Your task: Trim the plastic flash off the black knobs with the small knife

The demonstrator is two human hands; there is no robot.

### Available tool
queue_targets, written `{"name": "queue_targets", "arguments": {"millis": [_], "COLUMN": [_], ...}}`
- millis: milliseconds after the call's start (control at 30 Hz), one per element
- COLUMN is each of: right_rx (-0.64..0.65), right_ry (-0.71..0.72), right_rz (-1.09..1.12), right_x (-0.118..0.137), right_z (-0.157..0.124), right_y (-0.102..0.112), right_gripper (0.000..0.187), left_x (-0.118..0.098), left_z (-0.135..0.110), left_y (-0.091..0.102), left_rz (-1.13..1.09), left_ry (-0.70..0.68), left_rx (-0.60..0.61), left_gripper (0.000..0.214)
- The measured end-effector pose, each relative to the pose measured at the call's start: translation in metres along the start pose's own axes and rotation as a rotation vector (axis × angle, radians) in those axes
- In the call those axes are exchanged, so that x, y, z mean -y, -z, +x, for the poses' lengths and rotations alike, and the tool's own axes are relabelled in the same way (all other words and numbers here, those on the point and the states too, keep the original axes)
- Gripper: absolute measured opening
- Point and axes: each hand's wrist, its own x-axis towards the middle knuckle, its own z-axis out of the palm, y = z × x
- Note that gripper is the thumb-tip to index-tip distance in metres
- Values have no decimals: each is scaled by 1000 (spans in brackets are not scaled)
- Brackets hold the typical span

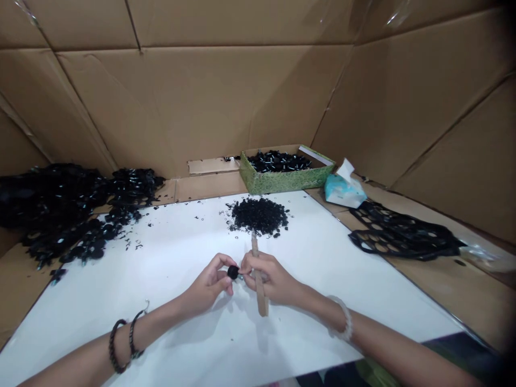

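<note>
Head view: black piece (233,272) in left grip (213,279), beside right grip (274,277).

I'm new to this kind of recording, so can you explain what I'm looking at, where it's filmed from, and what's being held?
There's no machine here, just a person's two bare hands. The one picture comes from a camera worn on their head, looking forward and down.

The left hand pinches a small round black piece. The right hand holds a flat brown stick and reaches in close to that piece.

On the white tabletop lies a pile of tiny black bits, with a bigger heap of black parts at the left. Toward the back are a green box of black parts and a tissue pack.
</note>
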Motion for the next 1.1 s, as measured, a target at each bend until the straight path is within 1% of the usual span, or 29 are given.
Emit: {"name": "queue_targets", "arguments": {"millis": [100,200,333,500,600,767,933,1033,1100], "right_rx": [-3,-22,-27,-35,-35,-43,-54,-60,-74], "right_ry": [96,139,140,141,115,72,65,82,122], "right_rz": [-61,-115,-159,-162,-170,-156,-148,-140,-158], "right_x": [3,5,6,7,8,8,9,11,12], "right_z": [0,1,0,-1,-1,-2,-2,-2,-3], "right_y": [2,2,2,2,2,3,3,0,-1], "right_gripper": [6,7,7,8,7,5,6,6,5], "left_x": [0,0,1,1,1,4,3,-2,-4], "left_z": [0,-1,-4,-6,-5,-3,-2,-1,0], "left_y": [1,2,0,-4,-4,-3,-4,-6,-6], "left_rz": [10,61,69,47,7,-80,-83,-88,-91], "left_ry": [15,48,83,75,66,84,89,77,70], "left_rx": [24,32,5,-7,-12,-43,-62,-128,-153], "left_gripper": [30,34,30,24,22,27,29,31,33]}}
